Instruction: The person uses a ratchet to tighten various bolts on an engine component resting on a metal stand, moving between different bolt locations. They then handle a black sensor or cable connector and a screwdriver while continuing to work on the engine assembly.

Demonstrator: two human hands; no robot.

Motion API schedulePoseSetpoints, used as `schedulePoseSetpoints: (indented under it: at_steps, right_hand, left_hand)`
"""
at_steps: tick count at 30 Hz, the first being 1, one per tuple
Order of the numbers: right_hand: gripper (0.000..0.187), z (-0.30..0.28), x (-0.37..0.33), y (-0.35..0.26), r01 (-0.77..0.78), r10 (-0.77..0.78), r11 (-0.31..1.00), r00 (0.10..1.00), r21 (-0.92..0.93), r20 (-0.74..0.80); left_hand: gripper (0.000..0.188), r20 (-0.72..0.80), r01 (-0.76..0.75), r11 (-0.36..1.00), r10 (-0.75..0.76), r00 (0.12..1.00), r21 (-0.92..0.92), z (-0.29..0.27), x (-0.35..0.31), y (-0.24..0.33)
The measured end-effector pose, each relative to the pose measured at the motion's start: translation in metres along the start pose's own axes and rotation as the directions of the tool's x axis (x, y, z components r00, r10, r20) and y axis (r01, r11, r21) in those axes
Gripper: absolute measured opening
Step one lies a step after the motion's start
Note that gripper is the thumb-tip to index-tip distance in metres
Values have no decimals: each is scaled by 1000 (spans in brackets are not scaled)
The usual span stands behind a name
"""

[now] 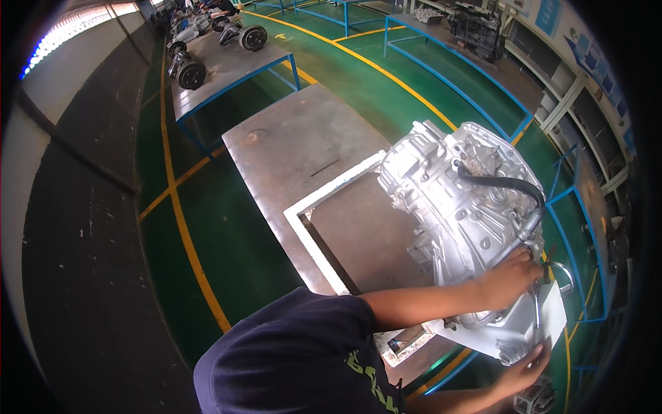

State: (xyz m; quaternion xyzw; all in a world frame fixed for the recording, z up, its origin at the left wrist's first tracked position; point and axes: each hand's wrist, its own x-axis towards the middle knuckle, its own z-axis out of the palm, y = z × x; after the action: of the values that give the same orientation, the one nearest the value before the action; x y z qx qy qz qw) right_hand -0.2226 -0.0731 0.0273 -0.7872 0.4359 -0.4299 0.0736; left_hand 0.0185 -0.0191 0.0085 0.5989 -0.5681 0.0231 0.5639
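A large silver gearbox housing (455, 200) stands on a metal-topped table. My left hand (512, 277) reaches across its near right side, the fingers closed around the upper end of a slim silver hand tool (538, 308). The tool's shaft points down over a pale flat plate (554, 310) at the housing's edge; its working end is too small to make out. Below it, my right hand (527, 369) is beside a round silver fitting (511, 352), thumb and fingers apart, nothing visible in them. A black hose (503, 181) curves over the housing just above my left hand.
The housing rests by a white-edged frame (324, 262) on the steel tabletop (276, 148). A curved metal handle (562, 274) sticks out near my left hand. Blue-legged benches (234, 76) with wheel hubs stand farther off; a dark engine block (476, 31) sits at the back right.
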Motion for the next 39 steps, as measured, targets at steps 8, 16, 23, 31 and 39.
schedulePoseSetpoints:
  at_steps: [8,16,23,31,39]
  right_hand:
    - [42,62,102,41,-100,97,985,995,142,31]
    - [48,0,-2,-25,-131,136,977,991,167,-17]
    - [24,-4,-96,-80,52,-10,934,993,353,-120]
    - [26,28,4,8,-56,72,989,991,140,-112]
    - [42,59,90,25,-18,-7,976,993,217,114]
  left_hand:
    - [46,39,-69,996,71,997,-64,-13,1,4]
    - [39,-51,-68,998,67,996,-18,-12,-1,9]
    - [41,-60,-103,994,106,993,49,-9,0,5]
    - [45,-31,-57,998,56,998,-21,-5,-1,4]
    - [47,12,-61,997,62,998,-45,-3,-2,2]
